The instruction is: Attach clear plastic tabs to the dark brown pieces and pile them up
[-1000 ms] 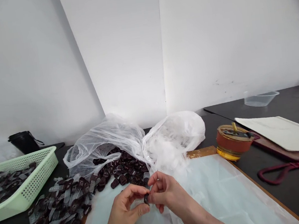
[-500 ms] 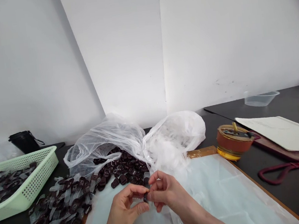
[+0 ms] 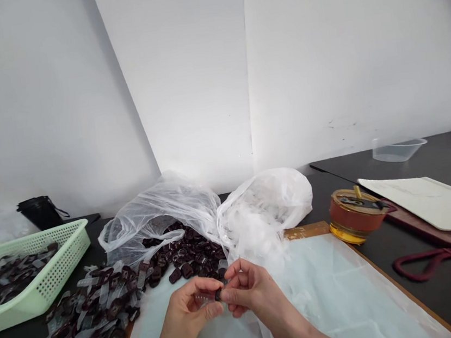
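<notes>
Above the pale blue sheet, my left hand (image 3: 187,312) and my right hand (image 3: 257,294) meet at the fingertips. Between them is a small dark brown plastic piece (image 3: 218,294), mostly covered by my fingers. My right thumb and fingers pinch this piece. A clear perforated strip (image 3: 202,298) shows inside the curl of my left fingers, and my left thumb and forefinger close on it beside the dark piece. Just beyond my hands lies a heap of loose dark brown plastic pieces (image 3: 195,255), spilling from a clear plastic bag (image 3: 133,224).
Dark pieces with clear strips (image 3: 98,305) are piled at left, beside a light green basket (image 3: 62,260) of similar pieces. A white bag (image 3: 290,194) of clear parts stands behind my hands. Rightward are an amber-and-brown round container (image 3: 354,216), dark red-handled pliers (image 3: 422,265) and a white board (image 3: 430,201).
Both hands keep their pinch, with a slight shift of the fingers around the small piece. The whole view has moved a little, so surroundings appear slightly further right.
</notes>
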The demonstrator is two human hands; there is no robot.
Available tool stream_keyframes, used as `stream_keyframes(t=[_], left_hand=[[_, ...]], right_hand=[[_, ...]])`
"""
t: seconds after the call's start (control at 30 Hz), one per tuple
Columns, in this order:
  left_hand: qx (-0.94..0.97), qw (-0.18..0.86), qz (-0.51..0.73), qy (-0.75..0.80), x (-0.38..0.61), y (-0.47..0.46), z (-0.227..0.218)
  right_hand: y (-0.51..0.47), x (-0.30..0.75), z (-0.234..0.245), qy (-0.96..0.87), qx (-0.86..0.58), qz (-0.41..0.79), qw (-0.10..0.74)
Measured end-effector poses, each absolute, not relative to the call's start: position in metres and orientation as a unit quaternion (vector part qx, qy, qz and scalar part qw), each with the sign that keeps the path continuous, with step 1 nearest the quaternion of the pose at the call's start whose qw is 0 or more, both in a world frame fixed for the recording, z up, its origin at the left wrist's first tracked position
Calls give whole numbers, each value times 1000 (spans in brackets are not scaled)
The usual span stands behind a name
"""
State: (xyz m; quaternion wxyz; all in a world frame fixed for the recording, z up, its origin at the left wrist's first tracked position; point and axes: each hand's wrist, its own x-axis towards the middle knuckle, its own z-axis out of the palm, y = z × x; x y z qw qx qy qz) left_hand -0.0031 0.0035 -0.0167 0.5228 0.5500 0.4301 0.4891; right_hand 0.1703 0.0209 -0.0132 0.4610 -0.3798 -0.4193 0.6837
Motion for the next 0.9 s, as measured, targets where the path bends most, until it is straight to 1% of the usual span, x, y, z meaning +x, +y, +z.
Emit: stream_keyframes(t=[0.33, 0.6, 0.9], left_hand=[[481, 592, 497, 415, 0, 1, -15], [507, 581, 474, 425, 1, -1, -14], [553, 554, 469, 409, 3, 1, -13]], right_hand=[[20, 167, -9, -423, -384, 682, 456], [15, 169, 3, -428, -411, 673, 440], [16, 166, -6, -453, -415, 648, 450]])
